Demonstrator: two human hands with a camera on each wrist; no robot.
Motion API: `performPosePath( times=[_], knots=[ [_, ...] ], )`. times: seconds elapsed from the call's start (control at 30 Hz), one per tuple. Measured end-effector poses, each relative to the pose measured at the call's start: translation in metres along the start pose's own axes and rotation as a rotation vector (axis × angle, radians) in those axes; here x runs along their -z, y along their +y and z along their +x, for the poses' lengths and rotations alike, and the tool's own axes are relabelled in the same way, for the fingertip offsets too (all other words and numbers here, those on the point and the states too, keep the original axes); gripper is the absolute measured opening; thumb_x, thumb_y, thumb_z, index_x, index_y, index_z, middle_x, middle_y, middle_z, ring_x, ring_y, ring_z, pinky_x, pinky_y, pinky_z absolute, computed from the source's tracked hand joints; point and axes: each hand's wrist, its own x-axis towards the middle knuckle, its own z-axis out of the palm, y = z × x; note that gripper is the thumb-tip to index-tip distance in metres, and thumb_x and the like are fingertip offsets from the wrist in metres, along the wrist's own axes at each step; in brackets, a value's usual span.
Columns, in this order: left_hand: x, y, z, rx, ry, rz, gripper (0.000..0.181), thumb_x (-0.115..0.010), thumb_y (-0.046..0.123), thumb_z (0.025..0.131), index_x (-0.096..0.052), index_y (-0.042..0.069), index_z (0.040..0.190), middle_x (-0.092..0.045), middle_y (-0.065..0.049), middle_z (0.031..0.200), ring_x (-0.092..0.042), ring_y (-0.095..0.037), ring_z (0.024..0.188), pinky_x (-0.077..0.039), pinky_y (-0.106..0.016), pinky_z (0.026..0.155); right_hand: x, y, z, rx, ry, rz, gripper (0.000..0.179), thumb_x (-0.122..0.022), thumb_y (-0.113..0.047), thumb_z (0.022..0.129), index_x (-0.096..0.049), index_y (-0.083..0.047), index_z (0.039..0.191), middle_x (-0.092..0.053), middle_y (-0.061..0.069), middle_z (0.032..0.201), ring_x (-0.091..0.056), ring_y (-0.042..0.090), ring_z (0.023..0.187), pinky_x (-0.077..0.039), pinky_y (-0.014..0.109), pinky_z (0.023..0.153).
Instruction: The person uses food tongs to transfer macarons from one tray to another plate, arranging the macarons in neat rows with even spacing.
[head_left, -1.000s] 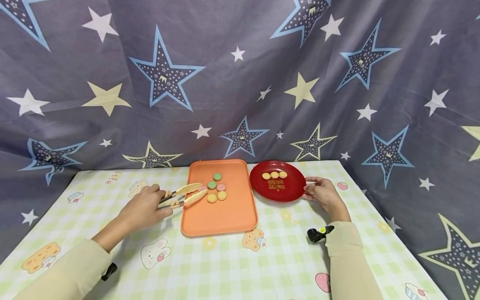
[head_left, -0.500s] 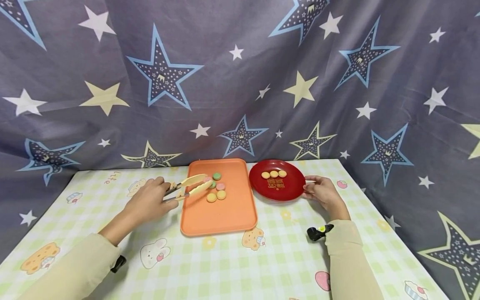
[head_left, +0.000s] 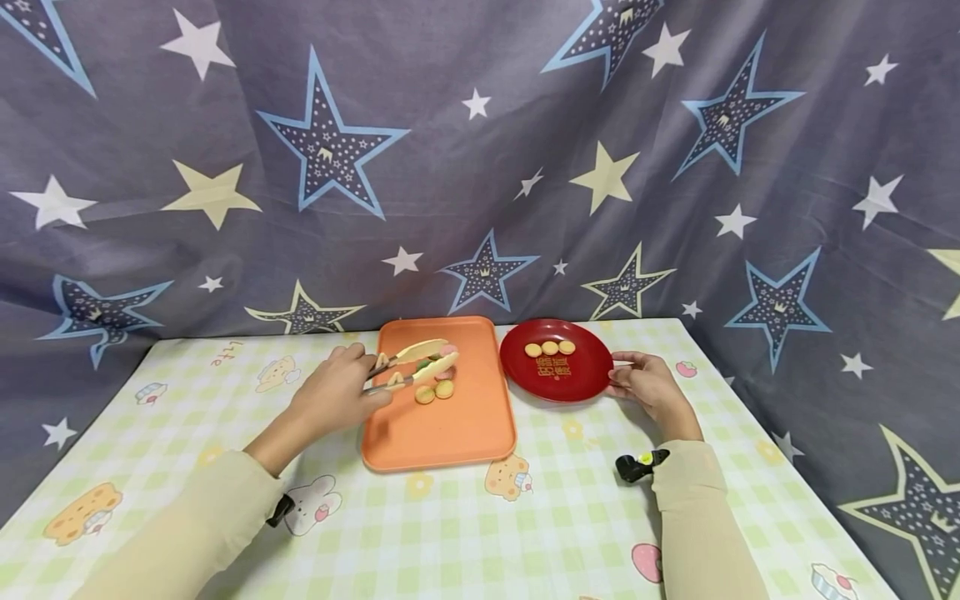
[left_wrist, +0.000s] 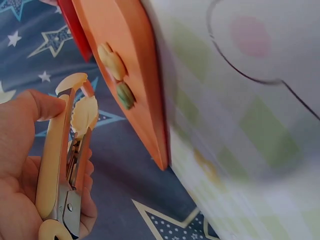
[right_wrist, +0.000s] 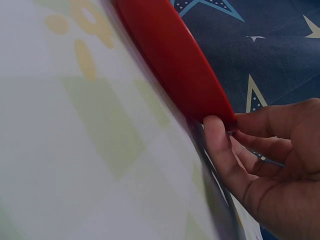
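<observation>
My left hand [head_left: 337, 387] grips metal tongs [head_left: 420, 351] with cream scalloped tips, over the orange tray [head_left: 442, 437]. A pink macaron [left_wrist: 87, 89] sits between the tips in the left wrist view. Two yellow macarons [head_left: 444, 389] lie on the tray, with a green macaron [left_wrist: 125, 95] near them; the tongs partly cover others in the head view. To the right, my right hand [head_left: 651, 387] pinches the rim of the round red plate [head_left: 517, 375], thumb and fingers on its edge. Three yellow macarons [head_left: 550, 347] stand in a row on that plate, above gold lettering.
Under everything is a green checked tablecloth [head_left: 450, 542] with cartoon prints. A dark star-patterned curtain [head_left: 450, 150] hangs behind the table's back edge and along the right side. Plate and tray lie almost touching each other.
My left hand has carried the tongs rightward over the tray, and a pink macaron has moved with their tips. The right hand and plate stay in place.
</observation>
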Motion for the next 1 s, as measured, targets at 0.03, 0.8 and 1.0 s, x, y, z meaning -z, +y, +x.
performPosePath(
  times=[0.03, 0.8, 1.0],
  knots=[
    [-0.001, 0.002, 0.002, -0.002, -0.001, -0.002, 0.033, -0.068, 0.034, 0.084, -0.067, 0.003, 0.097, -0.052, -0.007, 0.091, -0.046, -0.027, 0.082, -0.039, -0.039, 0.069, 0.000, 0.000, 0.000, -0.001, 0.001, 0.000, 0.052, -0.051, 0.009, 0.097, -0.038, 0.012, 0.147, -0.061, 0.012, 0.096, -0.068, 0.014, 0.075, -0.060, 0.029, 0.074],
    [-0.022, 0.060, 0.036, -0.075, -0.016, -0.036, 0.030, -0.069, 0.036, 0.087, -0.067, 0.007, 0.095, -0.049, -0.003, 0.088, -0.042, -0.023, 0.081, -0.037, -0.036, 0.071, 0.000, -0.001, -0.001, -0.005, 0.005, -0.005, 0.052, -0.050, 0.010, 0.096, -0.039, 0.012, 0.147, -0.065, 0.009, 0.095, -0.068, 0.014, 0.076, -0.060, 0.030, 0.075],
    [-0.025, 0.074, 0.044, -0.093, -0.031, -0.020, 0.024, -0.066, 0.033, 0.084, -0.063, 0.010, 0.085, -0.049, -0.002, 0.089, -0.042, -0.023, 0.080, -0.037, -0.036, 0.072, 0.000, -0.002, -0.001, -0.006, 0.007, -0.004, 0.051, -0.050, 0.010, 0.096, -0.039, 0.012, 0.147, -0.064, 0.010, 0.096, -0.068, 0.014, 0.076, -0.060, 0.029, 0.075]
  ],
)
